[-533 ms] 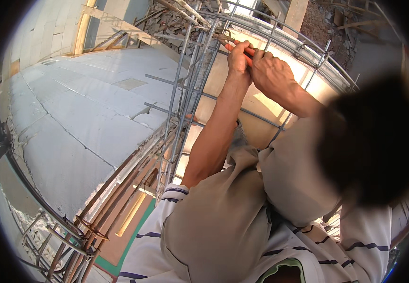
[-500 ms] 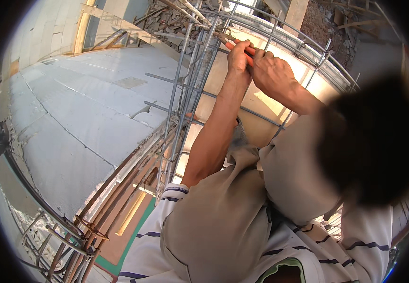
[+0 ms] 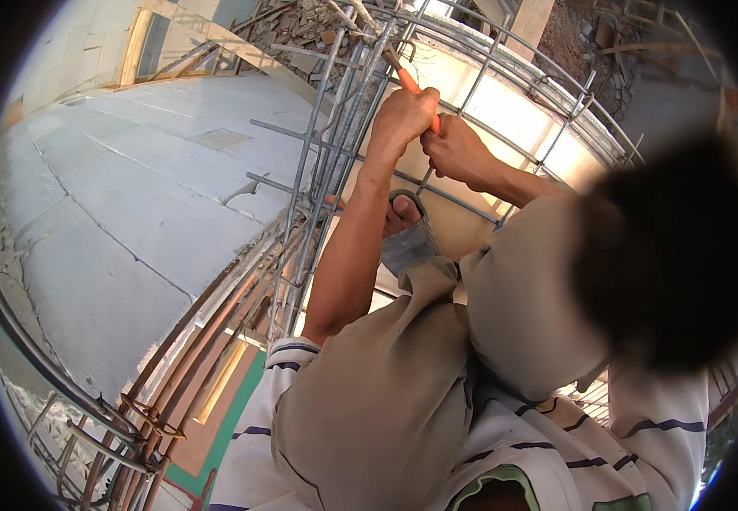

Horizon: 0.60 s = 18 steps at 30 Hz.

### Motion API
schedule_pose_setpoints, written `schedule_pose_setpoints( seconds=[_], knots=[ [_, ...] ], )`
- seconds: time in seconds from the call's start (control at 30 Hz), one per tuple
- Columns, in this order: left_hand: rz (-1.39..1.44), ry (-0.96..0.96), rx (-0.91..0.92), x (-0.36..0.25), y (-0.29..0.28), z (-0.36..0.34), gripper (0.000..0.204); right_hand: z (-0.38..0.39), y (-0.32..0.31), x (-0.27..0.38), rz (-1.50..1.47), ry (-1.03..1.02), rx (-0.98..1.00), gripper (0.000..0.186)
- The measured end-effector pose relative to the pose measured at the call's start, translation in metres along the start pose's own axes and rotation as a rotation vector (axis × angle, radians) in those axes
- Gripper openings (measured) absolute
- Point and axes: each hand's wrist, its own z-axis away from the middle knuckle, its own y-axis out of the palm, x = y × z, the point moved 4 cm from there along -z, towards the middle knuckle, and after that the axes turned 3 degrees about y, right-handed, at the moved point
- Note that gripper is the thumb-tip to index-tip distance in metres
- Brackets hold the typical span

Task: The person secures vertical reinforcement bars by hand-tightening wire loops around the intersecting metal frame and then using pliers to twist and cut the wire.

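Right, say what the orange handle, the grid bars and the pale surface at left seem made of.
Orange handle: probably plastic or rubber, smooth, evenly coloured.
Grid bars: likely steel, dull gray, slender and rodlike.
Pale surface: matte, perhaps foam board or plaster; chipped and seamed, fitting either.

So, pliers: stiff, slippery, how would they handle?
Pliers likely stiff, since the head looks like metal. Orange handles look coated, so probably not very slippery. Long, narrow shape: may pivot if pushed off-centre.

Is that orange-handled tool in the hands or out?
In: the left hand is closed around the tool, orange showing above the fist and beside the right hand.
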Motion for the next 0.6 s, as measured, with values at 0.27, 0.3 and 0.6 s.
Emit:
schedule_pose_setpoints(
  seconds=[0.27,0.3,0.6],
  knots=[
    [-0.306,0.094,-0.089,0.014,-0.009,-0.001,0.056,-0.003,0.026,-0.003,-0.911,0.026,0.245,0.023],
    [-0.211,0.03,-0.059,0.02,-0.011,-0.002,0.055,-0.001,0.024,-0.003,-1.014,0.043,0.316,0.022],
    [1.079,-0.03,0.453,0.029,0.015,-0.011,0.026,-0.004,0.033,0.001,-1.513,-0.012,0.94,0.019]
  ],
)
